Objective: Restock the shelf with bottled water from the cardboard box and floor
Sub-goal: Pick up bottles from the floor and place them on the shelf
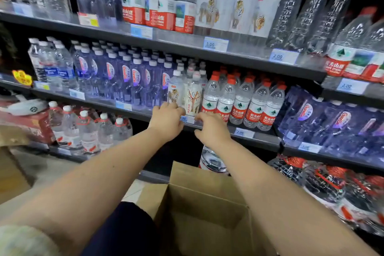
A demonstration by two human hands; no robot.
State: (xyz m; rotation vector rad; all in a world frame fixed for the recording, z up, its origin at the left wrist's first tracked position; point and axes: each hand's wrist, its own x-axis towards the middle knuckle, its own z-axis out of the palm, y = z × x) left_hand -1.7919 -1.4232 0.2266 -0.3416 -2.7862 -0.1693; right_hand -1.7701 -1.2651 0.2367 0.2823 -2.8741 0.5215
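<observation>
Both hands reach to the middle shelf's front edge (pixel 259 139) — the left hand (pixel 166 121) rests curled against the base of a white tiger-label bottle (pixel 175 89), the right hand (pixel 212 129) hovers with fingers loosely bent at the price strip, gripping nothing. They appear to be squaring the front row flush. Beside it stand red-capped Nongfu Spring bottles (pixel 241 102) and blue Ganten bottles (pixel 124 81); tags read 2.00 and 3.00. Below, the cardboard box (pixel 207 193) stands open — seemingly empty.
</observation>
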